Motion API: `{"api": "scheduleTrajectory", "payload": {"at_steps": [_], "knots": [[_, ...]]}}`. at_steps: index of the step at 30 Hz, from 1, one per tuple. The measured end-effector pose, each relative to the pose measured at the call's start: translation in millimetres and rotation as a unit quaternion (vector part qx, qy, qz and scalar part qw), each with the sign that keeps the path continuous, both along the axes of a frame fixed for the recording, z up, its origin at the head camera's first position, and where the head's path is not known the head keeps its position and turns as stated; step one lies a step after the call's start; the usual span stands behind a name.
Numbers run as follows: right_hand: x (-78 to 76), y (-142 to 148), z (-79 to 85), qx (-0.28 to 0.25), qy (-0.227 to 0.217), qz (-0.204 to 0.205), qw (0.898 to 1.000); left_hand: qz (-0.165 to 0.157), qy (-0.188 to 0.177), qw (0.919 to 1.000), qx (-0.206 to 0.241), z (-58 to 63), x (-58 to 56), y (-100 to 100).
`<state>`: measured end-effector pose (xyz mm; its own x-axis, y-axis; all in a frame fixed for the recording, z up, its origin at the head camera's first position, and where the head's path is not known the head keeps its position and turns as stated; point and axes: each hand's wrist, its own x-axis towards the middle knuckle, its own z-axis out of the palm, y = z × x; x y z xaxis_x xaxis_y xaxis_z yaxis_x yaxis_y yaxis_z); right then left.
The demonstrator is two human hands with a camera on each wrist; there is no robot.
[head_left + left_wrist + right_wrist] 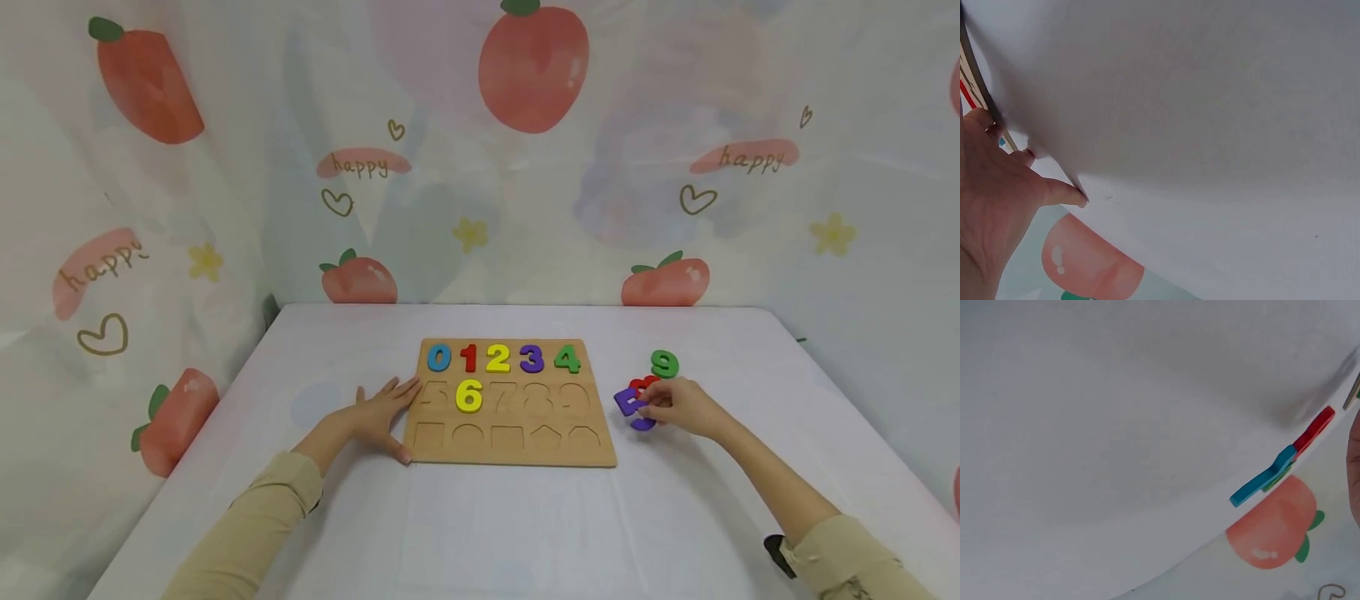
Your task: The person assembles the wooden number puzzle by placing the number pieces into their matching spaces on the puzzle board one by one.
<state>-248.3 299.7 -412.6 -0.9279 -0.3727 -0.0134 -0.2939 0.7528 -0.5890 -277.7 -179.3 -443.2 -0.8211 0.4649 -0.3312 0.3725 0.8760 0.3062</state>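
My left hand (pixel 378 417) lies with fingers spread at the left edge of the wooden number board (pixel 510 456); its fingertips touch the rim and the thumb rests by the near left corner. Beyond the board's right edge, my right hand (pixel 686 406) pinches a purple number piece (pixel 628 402) that looks like a 5, held tilted. Partly behind the fingers are a red number piece (pixel 642 384) and another purple piece (pixel 642 425). A green 9 (pixel 664 363) lies just beyond them. In the left wrist view the left hand (pixel 1000 187) shows its thumb stretched out.
In the board's top row sit a blue 0 (pixel 438 357), a red 1 (pixel 468 358), a yellow 2 (pixel 498 358), a purple 3 (pixel 532 359) and a green 4 (pixel 567 359). A yellow 6 (pixel 468 397) sits in the middle row. White cloth (pixel 510 533) covers the table.
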Motion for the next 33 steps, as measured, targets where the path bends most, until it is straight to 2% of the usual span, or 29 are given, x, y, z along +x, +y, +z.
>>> {"api": "scheduleTrajectory", "payload": {"at_steps": [5,14,21,25,29,33], "knots": [[0.7,-17,2.8,-0.062,-0.010,-0.022,0.998,-0.003,-0.002,1.0000,0.004,1.8,2.7,0],[3.3,-44,13.7,-0.154,-0.046,-0.066,0.985,-0.008,-0.001,0.9999,0.013,7.0,3.9,1],[0.0,-71,12.3,-0.161,-0.075,-0.073,0.981,0.004,-0.009,1.0000,0.000,4.2,4.2,0],[-3.7,-89,11.4,-0.162,-0.086,-0.072,0.980,-0.001,-0.009,1.0000,0.004,4.0,6.0,0],[-8.5,-108,11.1,-0.171,-0.086,-0.056,0.980,-0.001,-0.009,0.9999,0.015,7.1,6.4,2],[-12.2,-128,12.4,-0.182,-0.082,-0.034,0.979,0.001,-0.007,1.0000,0.007,8.6,4.7,3]]}}
